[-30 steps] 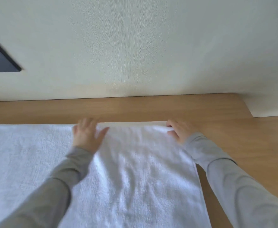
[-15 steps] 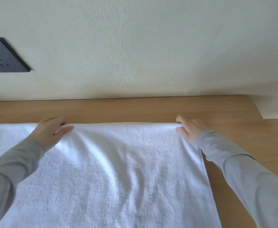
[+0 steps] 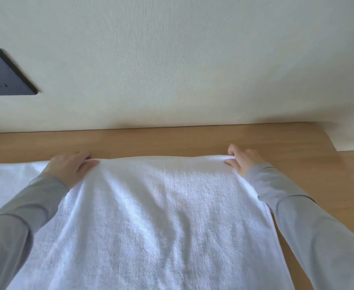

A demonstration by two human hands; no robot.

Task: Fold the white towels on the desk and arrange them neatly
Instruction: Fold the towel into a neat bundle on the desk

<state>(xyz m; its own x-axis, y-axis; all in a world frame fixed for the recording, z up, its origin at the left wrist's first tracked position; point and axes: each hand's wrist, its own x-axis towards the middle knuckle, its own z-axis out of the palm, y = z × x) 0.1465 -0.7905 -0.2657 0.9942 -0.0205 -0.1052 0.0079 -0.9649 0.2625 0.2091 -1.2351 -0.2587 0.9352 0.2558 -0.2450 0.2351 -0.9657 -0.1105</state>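
A dark wall socket (image 3: 4, 74) sits on the pale wall (image 3: 172, 59) at far left. Below it, a flat white layer of cloth lies on the wooden counter (image 3: 172, 141) and runs off the left edge of the view, under a grey sleeve (image 3: 25, 206). The left hand (image 3: 69, 168) has its grip on the far edge of the white towel (image 3: 161, 216): fingers over the edge, thumb pressed on top. The towel spreads across the middle of the counter, rumpled, its far edge raised a little and parallel to the wall. At the towel's far right corner the right hand (image 3: 242, 162) has its grip closed on the edge, fingers curled round it. Bare counter shows beyond the right sleeve (image 3: 318, 237).
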